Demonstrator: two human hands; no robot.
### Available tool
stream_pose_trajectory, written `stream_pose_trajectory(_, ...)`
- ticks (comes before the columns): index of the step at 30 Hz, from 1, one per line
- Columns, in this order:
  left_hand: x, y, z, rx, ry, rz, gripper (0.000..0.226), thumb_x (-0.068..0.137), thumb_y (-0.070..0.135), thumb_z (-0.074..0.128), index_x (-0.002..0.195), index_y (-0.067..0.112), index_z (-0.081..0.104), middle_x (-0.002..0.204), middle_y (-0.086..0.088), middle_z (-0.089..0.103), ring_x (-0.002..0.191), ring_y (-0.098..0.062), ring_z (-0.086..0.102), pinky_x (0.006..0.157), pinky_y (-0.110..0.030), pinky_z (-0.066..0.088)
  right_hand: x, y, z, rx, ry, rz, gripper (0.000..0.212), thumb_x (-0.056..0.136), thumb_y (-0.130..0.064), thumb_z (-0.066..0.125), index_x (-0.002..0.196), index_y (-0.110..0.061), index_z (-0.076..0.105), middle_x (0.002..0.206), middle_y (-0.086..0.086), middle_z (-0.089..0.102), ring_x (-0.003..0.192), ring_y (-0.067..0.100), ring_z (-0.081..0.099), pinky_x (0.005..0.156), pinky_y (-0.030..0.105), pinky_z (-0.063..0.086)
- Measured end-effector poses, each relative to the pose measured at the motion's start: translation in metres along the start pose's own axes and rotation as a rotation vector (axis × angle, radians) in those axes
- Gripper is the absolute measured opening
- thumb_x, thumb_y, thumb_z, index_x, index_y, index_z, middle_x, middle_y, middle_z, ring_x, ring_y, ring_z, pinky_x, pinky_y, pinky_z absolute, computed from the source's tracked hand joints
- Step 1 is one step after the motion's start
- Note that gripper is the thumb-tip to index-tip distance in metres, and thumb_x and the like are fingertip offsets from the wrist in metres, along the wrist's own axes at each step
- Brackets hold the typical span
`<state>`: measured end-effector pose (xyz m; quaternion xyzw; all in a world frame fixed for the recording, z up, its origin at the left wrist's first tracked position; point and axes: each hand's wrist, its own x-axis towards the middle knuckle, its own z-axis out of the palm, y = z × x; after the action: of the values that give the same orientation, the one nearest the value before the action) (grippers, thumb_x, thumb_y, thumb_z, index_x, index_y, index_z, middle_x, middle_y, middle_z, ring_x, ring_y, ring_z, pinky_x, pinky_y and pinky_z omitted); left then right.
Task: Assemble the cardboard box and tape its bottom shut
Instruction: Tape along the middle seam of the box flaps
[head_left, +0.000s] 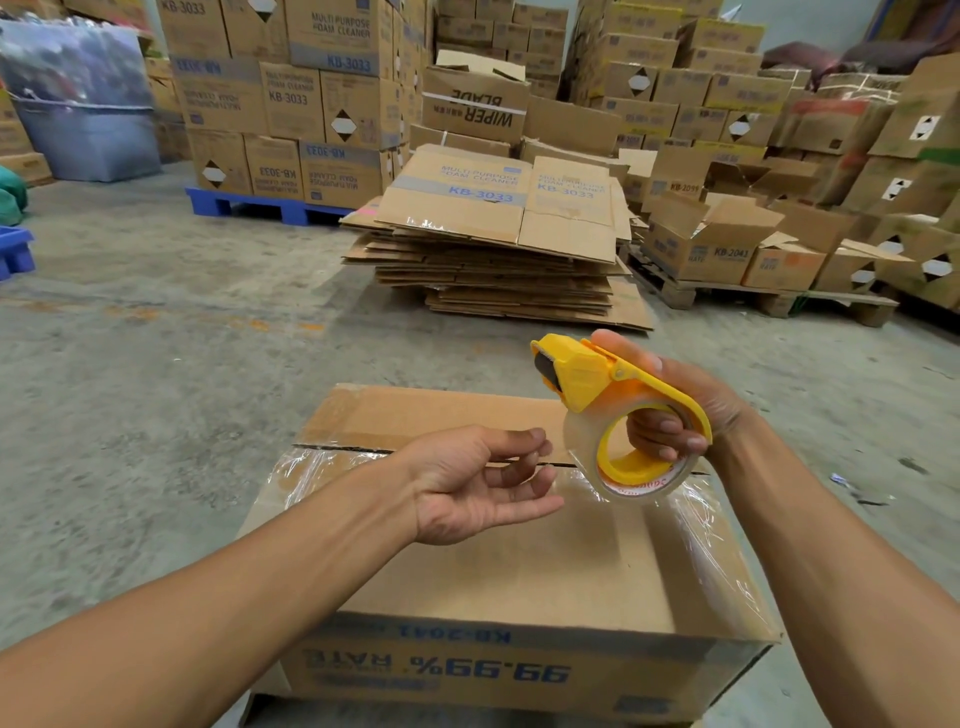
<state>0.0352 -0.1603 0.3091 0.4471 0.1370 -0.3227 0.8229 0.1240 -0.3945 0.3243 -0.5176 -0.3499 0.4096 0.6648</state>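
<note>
Concrete floor (171, 322), grey and stained, fills the left of the view, with a grey tub (91, 137) under a clear plastic-wrapped bundle at far left and a blue plastic pallet (260, 207) carrying stacked brown cartons printed KB-3033 (291, 98). Further right, past the middle, a pile of flattened brown cardboard sheets (498, 249) lies on the floor, its top sheet printed in blue.

In the foreground stands the brown cardboard box (519, 571), upside down, as its blue lettering on the near side reads inverted. Its bottom flaps are folded shut, and the seam between them runs across the top face. Clear, wrinkled tape (311, 467) lies over the left and right ends of that seam and down the box's corners.

The left hand (478, 483) hovers above the box top, palm turned up, fingers loosely curled and apart, gripping nothing; its fingertips sit just beside the roll of clear packing tape (582, 452). Whether they pinch a loose tape end cannot be told.

The roll sits in a yellow plastic tape dispenser (597, 379), held above the right half of the box. The right hand (680, 410) is clamped on it, with fingers pushed through the roll's core and the palm behind the yellow handle; the cutter end points up and left.

At right, a wooden pallet (769, 299) bears open brown cartons (717, 244), with taller carton stacks behind.
</note>
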Motion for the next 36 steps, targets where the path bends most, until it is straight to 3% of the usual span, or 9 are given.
stream_pose_trajectory(3, 0.0, 0.008, -0.009, 0.001, 0.047, 0.027, 0.004, 0.088, -0.003, 0.062, 0.086, -0.006, 0.064, 0.071, -0.013, 0.059, 0.063, -0.018, 0.058, 0.074, -0.051, 0.057, -0.005, -0.006, 0.0, -0.017, 0.187, 0.125, 0.047, 0.075, -0.046, 0.078, 0.121, -0.035, 0.07, 0.046, 0.005, 0.059, 0.029, 0.009, 0.053, 0.04, 0.022, 0.052)
stream_pose_trajectory(5, -0.002, 0.013, -0.021, 0.031, 0.08, 0.038, 0.005, 0.089, -0.005, 0.059, 0.087, -0.006, 0.063, 0.072, -0.013, 0.058, 0.062, -0.016, 0.056, 0.074, -0.048, 0.058, -0.007, -0.007, 0.004, -0.104, 0.213, 0.222, 0.058, 0.068, -0.048, 0.084, 0.123, -0.04, 0.067, 0.045, 0.007, 0.055, 0.028, 0.011, 0.051, 0.039, 0.023, 0.051)
stream_pose_trajectory(13, -0.009, 0.036, -0.068, 0.151, 0.228, 0.112, 0.007, 0.092, -0.01, 0.052, 0.089, -0.006, 0.057, 0.08, -0.013, 0.055, 0.063, -0.012, 0.048, 0.072, -0.046, 0.059, 0.018, -0.018, 0.026, -0.285, 0.115, 0.371, 0.063, 0.081, -0.032, 0.064, 0.139, -0.026, 0.041, 0.062, -0.001, 0.07, 0.041, 0.007, 0.059, 0.038, 0.021, 0.051)
stream_pose_trajectory(17, -0.019, 0.051, -0.097, 0.329, 0.321, 0.176, 0.008, 0.093, -0.003, 0.058, 0.085, 0.0, 0.06, 0.076, -0.009, 0.054, 0.057, -0.012, 0.047, 0.074, -0.041, 0.06, 0.041, -0.02, 0.032, -0.367, 0.202, 0.397, 0.044, 0.08, -0.027, 0.066, 0.123, -0.033, 0.067, 0.057, 0.008, 0.063, 0.039, 0.015, 0.055, 0.034, 0.023, 0.049)
stream_pose_trajectory(20, -0.022, 0.064, -0.111, 0.567, 0.491, 0.333, 0.011, 0.094, 0.003, 0.057, 0.083, 0.005, 0.058, 0.069, -0.006, 0.05, 0.053, -0.014, 0.049, 0.073, -0.036, 0.06, 0.078, -0.02, 0.04, -0.562, 0.223, 0.362, 0.042, 0.086, -0.025, 0.062, 0.128, -0.03, 0.064, 0.063, 0.005, 0.066, 0.039, 0.013, 0.056, 0.034, 0.022, 0.049)
stream_pose_trajectory(27, -0.022, 0.08, -0.158, 1.094, 0.758, 0.493, 0.017, 0.097, 0.018, 0.047, 0.081, 0.012, 0.049, 0.071, -0.008, 0.043, 0.066, -0.02, 0.039, 0.063, -0.032, 0.036, 0.148, -0.025, 0.054, -0.853, 0.191, 0.355, 0.038, 0.091, -0.031, 0.063, 0.129, -0.029, 0.065, 0.069, -0.017, 0.072, 0.048, 0.001, 0.063, 0.04, 0.018, 0.051)
stream_pose_trajectory(30, -0.021, 0.077, -0.177, 1.116, 0.789, 0.504, 0.03, 0.098, 0.024, 0.045, 0.071, 0.013, 0.047, 0.068, -0.009, 0.055, 0.066, -0.024, 0.051, 0.064, -0.033, 0.039, 0.164, -0.015, 0.054, -0.837, 0.17, 0.392, 0.035, 0.091, -0.031, 0.065, 0.126, -0.032, 0.067, 0.07, -0.015, 0.073, 0.048, 0.003, 0.063, 0.04, 0.02, 0.051)
stream_pose_trajectory(34, -0.022, 0.071, -0.19, 1.121, 0.77, 0.504, 0.029, 0.1, 0.023, 0.048, 0.075, 0.009, 0.049, 0.066, -0.016, 0.053, 0.054, -0.021, 0.05, 0.056, -0.028, 0.035, 0.179, 0.001, 0.052, -0.902, 0.172, 0.427, 0.032, 0.085, -0.041, 0.07, 0.117, -0.041, 0.071, 0.099, -0.015, 0.071, 0.072, 0.005, 0.067, 0.055, 0.023, 0.056)
stream_pose_trajectory(36, -0.021, 0.069, -0.196, 1.143, 0.759, 0.486, 0.026, 0.1, 0.024, 0.049, 0.08, 0.009, 0.05, 0.068, -0.015, 0.051, 0.049, -0.016, 0.045, 0.051, -0.026, 0.032, 0.184, 0.009, 0.052, -0.91, 0.169, 0.44, 0.031, 0.083, -0.043, 0.072, 0.114, -0.043, 0.072, 0.113, -0.011, 0.068, 0.087, 0.011, 0.069, 0.071, 0.037, 0.061)
